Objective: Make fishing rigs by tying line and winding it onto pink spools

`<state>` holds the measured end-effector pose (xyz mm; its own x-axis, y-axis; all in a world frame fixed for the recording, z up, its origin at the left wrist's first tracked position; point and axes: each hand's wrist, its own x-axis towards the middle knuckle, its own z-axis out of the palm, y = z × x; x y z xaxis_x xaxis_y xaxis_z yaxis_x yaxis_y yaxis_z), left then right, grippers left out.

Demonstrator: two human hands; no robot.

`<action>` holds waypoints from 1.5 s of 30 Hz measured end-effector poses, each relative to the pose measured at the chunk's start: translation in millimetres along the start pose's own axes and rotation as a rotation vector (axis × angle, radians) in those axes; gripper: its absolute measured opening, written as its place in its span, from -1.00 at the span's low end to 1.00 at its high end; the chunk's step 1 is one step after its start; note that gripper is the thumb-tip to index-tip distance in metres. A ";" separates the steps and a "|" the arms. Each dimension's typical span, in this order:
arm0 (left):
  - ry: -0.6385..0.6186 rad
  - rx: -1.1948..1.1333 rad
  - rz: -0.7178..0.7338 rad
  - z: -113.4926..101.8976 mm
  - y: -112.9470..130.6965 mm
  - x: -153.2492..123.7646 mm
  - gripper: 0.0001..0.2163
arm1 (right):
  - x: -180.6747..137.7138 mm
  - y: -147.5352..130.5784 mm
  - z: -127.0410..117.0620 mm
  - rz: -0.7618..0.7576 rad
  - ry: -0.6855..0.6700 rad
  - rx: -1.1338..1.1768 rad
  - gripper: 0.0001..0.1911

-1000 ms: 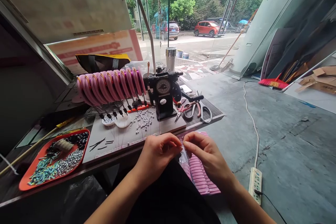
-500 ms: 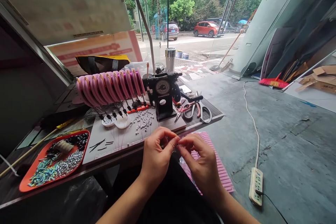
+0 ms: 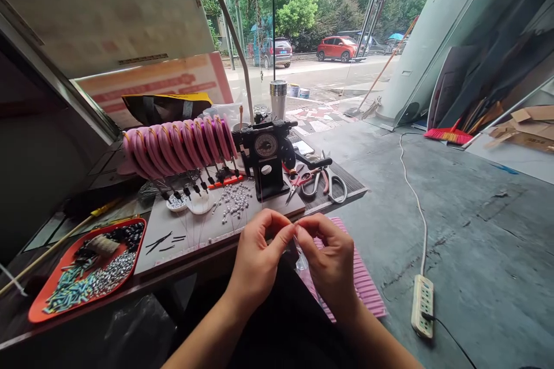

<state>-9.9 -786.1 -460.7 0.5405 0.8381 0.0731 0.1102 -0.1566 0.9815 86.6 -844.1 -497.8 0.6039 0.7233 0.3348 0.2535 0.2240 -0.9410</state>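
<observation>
My left hand point(image 3: 257, 256) and my right hand point(image 3: 331, 259) meet in front of the table edge, fingertips pinched together over a small clear plastic piece point(image 3: 302, 259). What else they pinch is too small to make out. A pink ribbed mat point(image 3: 361, 279) lies under my right hand on my lap. Just beyond the hands, loose white beads point(image 3: 236, 199) lie on the grey board point(image 3: 268, 210). A black dial machine point(image 3: 266, 155) stands behind them, with a row of pink coils point(image 3: 177, 144) to its left.
An orange tray point(image 3: 37, 311) of mixed beads sits at the left. Scissors and pliers point(image 3: 322, 179) lie at the table's right end. A white power strip point(image 3: 422, 305) and cable lie on the concrete floor. A red broom point(image 3: 448, 135) rests by cardboard.
Both hands have shifted slightly left and up toward the table edge, staying pinched together. The pink mat now shows to the right of my right hand.
</observation>
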 end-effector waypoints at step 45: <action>0.129 -0.014 0.023 2.8 -8.4 -1.8 -0.90 | -6.5 0.4 -1.2 -0.032 -0.071 -0.052 -0.91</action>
<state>-9.5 -787.7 -469.6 0.4311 0.8947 0.1170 0.0864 -0.1700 0.9817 83.7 -849.5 -500.3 0.5403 0.7613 0.3585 0.3118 0.2145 -0.9256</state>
